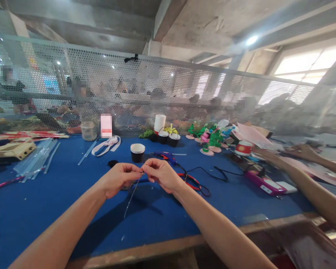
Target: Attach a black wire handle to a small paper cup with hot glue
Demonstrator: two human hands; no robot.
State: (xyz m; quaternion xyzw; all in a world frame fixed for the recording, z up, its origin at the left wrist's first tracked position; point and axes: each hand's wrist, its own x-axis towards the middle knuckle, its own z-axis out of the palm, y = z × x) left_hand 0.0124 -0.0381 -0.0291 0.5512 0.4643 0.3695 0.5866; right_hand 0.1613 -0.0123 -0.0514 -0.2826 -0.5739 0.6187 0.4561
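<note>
What you can't make out
Behind the mesh screen (168,93) people blur; the thin wire (131,198) vanishes between your fingertips (142,172)

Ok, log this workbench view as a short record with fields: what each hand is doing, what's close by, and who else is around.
left hand: pinching the top of a thin wire, fingertips meeting the right hand's
right hand: pinching the same wire end
wire: hangs down from the fingers above the blue table
near the hands: small black cup, glue gun, black cable
left of the table: clear glue sticks
far side: flower pots by the mesh screen
others: a co-worker's arm at right
</note>
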